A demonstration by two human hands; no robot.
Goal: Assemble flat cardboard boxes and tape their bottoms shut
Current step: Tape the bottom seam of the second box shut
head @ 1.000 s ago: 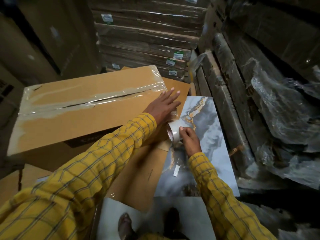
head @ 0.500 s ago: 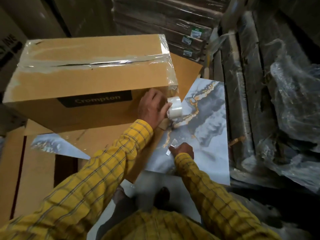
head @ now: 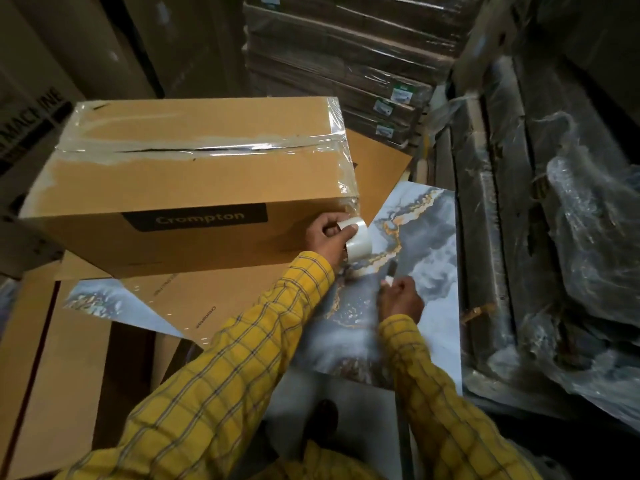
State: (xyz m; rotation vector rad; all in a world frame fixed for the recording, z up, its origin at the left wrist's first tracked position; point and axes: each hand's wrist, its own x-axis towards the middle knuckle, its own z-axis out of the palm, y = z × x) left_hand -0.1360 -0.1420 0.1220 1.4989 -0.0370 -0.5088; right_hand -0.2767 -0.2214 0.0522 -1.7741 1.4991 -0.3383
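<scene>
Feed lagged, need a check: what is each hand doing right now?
Left hand: fingers curled round the tape roll, at the box corner.
Right hand: pinching a small white piece; what it is cannot be told.

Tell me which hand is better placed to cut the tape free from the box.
Probably the right hand: it pinches a small blade-like thing just below the tape roll. The left hand is busy gripping that roll at the box corner.

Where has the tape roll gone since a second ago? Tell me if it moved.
Yes. The tape roll passed from the right hand to the left hand, rising from the marbled tile to the near right corner of the cardboard box.
</scene>
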